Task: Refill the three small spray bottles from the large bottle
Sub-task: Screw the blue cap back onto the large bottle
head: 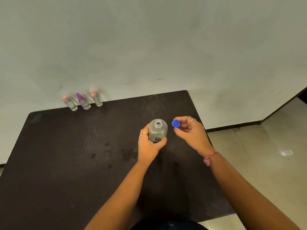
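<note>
The large clear bottle [157,130] stands upright near the middle right of the dark table [66,155], its neck uncapped. My left hand [149,145] is wrapped around its lower body. Just right of the neck, my right hand [191,130] pinches the blue cap [176,124], held off the bottle. Three small spray bottles stand in a row at the table's far left edge against the wall: one with a pink top [70,103], one with a purple top [83,102], and another with a pink top [97,99]. All three are capped and a little blurred.
A pale wall [149,47] rises right behind the table's far edge. Dark wet-looking spots [126,154] mark the tabletop left of my left wrist. Tiled floor [265,155] lies past the table's right edge.
</note>
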A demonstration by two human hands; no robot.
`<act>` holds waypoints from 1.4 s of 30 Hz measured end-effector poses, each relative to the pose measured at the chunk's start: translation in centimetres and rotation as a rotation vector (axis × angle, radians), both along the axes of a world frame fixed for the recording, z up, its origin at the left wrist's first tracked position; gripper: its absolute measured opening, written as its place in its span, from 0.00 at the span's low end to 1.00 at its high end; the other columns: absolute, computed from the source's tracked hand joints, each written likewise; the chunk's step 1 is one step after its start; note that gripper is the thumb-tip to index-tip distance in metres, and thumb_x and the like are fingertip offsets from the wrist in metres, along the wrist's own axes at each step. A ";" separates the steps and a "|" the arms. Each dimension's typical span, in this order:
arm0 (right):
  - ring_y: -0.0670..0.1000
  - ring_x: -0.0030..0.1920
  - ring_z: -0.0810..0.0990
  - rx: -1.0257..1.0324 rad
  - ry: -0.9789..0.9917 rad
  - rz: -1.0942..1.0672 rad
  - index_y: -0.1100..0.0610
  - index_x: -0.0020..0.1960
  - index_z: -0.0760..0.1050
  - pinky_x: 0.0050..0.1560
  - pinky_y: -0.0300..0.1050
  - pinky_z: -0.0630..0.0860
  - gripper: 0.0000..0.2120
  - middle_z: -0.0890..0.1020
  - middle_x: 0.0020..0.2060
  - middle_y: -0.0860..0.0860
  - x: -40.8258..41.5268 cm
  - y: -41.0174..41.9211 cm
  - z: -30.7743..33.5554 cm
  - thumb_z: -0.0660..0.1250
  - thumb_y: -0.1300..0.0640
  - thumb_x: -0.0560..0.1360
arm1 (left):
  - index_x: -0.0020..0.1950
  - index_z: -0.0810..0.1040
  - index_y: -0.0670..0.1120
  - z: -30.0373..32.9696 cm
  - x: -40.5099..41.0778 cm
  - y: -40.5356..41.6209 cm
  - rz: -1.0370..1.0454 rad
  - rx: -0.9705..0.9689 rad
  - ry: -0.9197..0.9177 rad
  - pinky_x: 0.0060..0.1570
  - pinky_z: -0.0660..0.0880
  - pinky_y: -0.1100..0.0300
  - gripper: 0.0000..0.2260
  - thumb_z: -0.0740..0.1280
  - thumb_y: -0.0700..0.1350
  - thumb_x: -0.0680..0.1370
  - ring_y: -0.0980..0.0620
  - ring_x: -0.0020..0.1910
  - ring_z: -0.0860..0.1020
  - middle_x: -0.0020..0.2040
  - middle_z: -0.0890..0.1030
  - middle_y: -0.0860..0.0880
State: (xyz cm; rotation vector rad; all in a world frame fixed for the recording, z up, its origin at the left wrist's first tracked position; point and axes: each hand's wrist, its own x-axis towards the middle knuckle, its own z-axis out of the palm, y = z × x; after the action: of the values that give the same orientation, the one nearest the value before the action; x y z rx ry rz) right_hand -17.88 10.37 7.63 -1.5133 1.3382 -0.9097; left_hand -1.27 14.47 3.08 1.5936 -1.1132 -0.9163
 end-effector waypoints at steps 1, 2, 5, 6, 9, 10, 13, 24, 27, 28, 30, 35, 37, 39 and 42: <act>0.41 0.51 0.81 -0.026 -0.016 0.027 0.52 0.58 0.77 0.54 0.37 0.77 0.18 0.83 0.51 0.46 0.2 -0.4 1.3 0.72 0.64 0.71 | 0.57 0.66 0.67 1.2 0.2 -0.1 -0.001 -0.031 -0.009 0.51 0.73 0.68 0.32 0.79 0.42 0.65 0.60 0.55 0.75 0.55 0.71 0.60; 0.42 0.51 0.81 -0.054 -0.034 0.057 0.52 0.59 0.77 0.54 0.37 0.77 0.18 0.83 0.51 0.46 0.3 -0.8 2.6 0.72 0.64 0.71 | 0.57 0.66 0.67 2.3 0.4 -0.2 -0.003 -0.059 -0.018 0.51 0.73 0.68 0.32 0.79 0.43 0.65 0.59 0.55 0.75 0.55 0.71 0.60; 0.46 0.51 0.82 -0.138 -0.106 0.164 0.56 0.60 0.77 0.54 0.38 0.77 0.18 0.83 0.52 0.50 1.0 -1.8 6.8 0.71 0.65 0.72 | 0.55 0.66 0.68 5.8 0.9 -0.5 0.017 -0.134 -0.025 0.50 0.73 0.68 0.31 0.79 0.44 0.64 0.61 0.55 0.74 0.55 0.71 0.57; 0.47 0.52 0.82 -0.167 -0.128 0.194 0.57 0.61 0.77 0.55 0.39 0.77 0.18 0.83 0.52 0.51 1.2 -2.1 8.3 0.71 0.66 0.72 | 0.55 0.66 0.68 7.1 1.0 -0.5 0.025 -0.158 -0.015 0.50 0.73 0.68 0.31 0.79 0.44 0.65 0.62 0.55 0.74 0.56 0.71 0.56; 0.49 0.52 0.82 -0.216 -0.147 0.279 0.58 0.62 0.76 0.55 0.40 0.76 0.18 0.81 0.55 0.53 1.8 -3.0 12.2 0.69 0.66 0.73 | 0.59 0.68 0.64 9.8 1.4 -1.0 0.024 -0.180 0.038 0.53 0.75 0.63 0.30 0.79 0.46 0.65 0.59 0.55 0.76 0.59 0.73 0.53; 0.49 0.52 0.82 -0.243 -0.134 0.311 0.57 0.62 0.76 0.56 0.42 0.76 0.18 0.80 0.57 0.54 1.9 -3.3 13.6 0.69 0.65 0.73 | 0.61 0.70 0.61 10.7 1.6 -1.1 0.024 -0.188 0.057 0.54 0.76 0.61 0.30 0.79 0.48 0.64 0.57 0.56 0.76 0.59 0.74 0.53; 0.52 0.52 0.82 -0.298 -0.092 0.422 0.56 0.63 0.75 0.58 0.46 0.77 0.18 0.79 0.58 0.54 2.3 -3.8 17.7 0.69 0.63 0.74 | 0.64 0.70 0.60 13.2 2.0 -1.5 0.016 -0.196 0.094 0.54 0.78 0.57 0.32 0.79 0.49 0.64 0.55 0.57 0.77 0.60 0.76 0.52; 0.44 0.48 0.81 -0.548 0.463 0.636 0.50 0.60 0.77 0.52 0.33 0.75 0.15 0.81 0.54 0.44 3.1 -5.1 27.2 0.69 0.56 0.74 | 0.61 0.64 0.64 18.6 1.8 -1.8 0.001 -0.203 0.094 0.40 0.70 0.73 0.32 0.77 0.45 0.67 0.65 0.50 0.74 0.61 0.73 0.54; 0.45 0.46 0.81 -0.581 0.572 0.629 0.50 0.60 0.78 0.50 0.35 0.75 0.14 0.82 0.51 0.45 3.8 -5.6 28.4 0.69 0.53 0.74 | 0.64 0.66 0.61 19.5 1.7 -2.1 0.003 -0.207 0.099 0.40 0.71 0.71 0.32 0.78 0.45 0.66 0.63 0.50 0.75 0.60 0.74 0.53; 0.45 0.45 0.81 -0.587 0.585 0.611 0.50 0.59 0.78 0.49 0.35 0.75 0.14 0.82 0.50 0.46 4.0 -5.8 28.7 0.69 0.52 0.74 | 0.65 0.67 0.60 19.8 1.6 -2.2 0.009 -0.212 0.095 0.41 0.73 0.70 0.33 0.78 0.45 0.66 0.62 0.50 0.75 0.59 0.75 0.53; 0.45 0.43 0.81 -0.600 0.584 0.578 0.52 0.57 0.80 0.47 0.35 0.76 0.14 0.83 0.46 0.48 4.6 -5.9 29.1 0.69 0.50 0.74 | 0.67 0.68 0.58 20.3 1.6 -2.4 0.025 -0.221 0.101 0.42 0.74 0.68 0.33 0.78 0.45 0.66 0.60 0.50 0.77 0.59 0.76 0.52; 0.42 0.32 0.78 -0.595 0.471 0.477 0.55 0.50 0.83 0.37 0.32 0.75 0.15 0.81 0.34 0.45 5.7 -5.7 29.4 0.73 0.46 0.69 | 0.67 0.70 0.55 21.0 1.7 -2.6 0.065 -0.245 0.141 0.38 0.75 0.69 0.33 0.78 0.46 0.65 0.59 0.50 0.78 0.58 0.78 0.53; 0.42 0.30 0.76 -0.609 0.465 0.416 0.56 0.45 0.83 0.30 0.29 0.71 0.17 0.81 0.31 0.47 6.2 -5.7 29.1 0.72 0.42 0.68 | 0.66 0.70 0.55 21.2 1.7 -2.4 0.084 -0.244 0.158 0.38 0.74 0.70 0.32 0.78 0.46 0.65 0.60 0.49 0.78 0.57 0.78 0.54; 0.45 0.30 0.77 -0.640 0.515 0.381 0.58 0.42 0.82 0.29 0.29 0.70 0.22 0.81 0.31 0.49 6.7 -5.5 28.6 0.69 0.37 0.69 | 0.65 0.70 0.56 21.4 2.0 -2.3 0.099 -0.250 0.168 0.39 0.74 0.69 0.31 0.78 0.46 0.66 0.60 0.49 0.78 0.56 0.79 0.54; 0.50 0.40 0.82 -0.597 0.601 0.422 0.58 0.47 0.81 0.41 0.40 0.76 0.29 0.83 0.40 0.53 6.3 -5.6 29.2 0.62 0.32 0.68 | 0.65 0.69 0.57 21.8 2.5 -2.1 0.089 -0.257 0.143 0.38 0.73 0.72 0.31 0.78 0.46 0.66 0.61 0.49 0.78 0.56 0.78 0.55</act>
State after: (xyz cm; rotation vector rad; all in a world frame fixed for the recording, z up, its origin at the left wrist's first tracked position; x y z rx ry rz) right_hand -11.61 4.75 36.85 -2.5667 1.0997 -0.6205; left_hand 1.19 12.35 24.91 1.3353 -1.0078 -0.7818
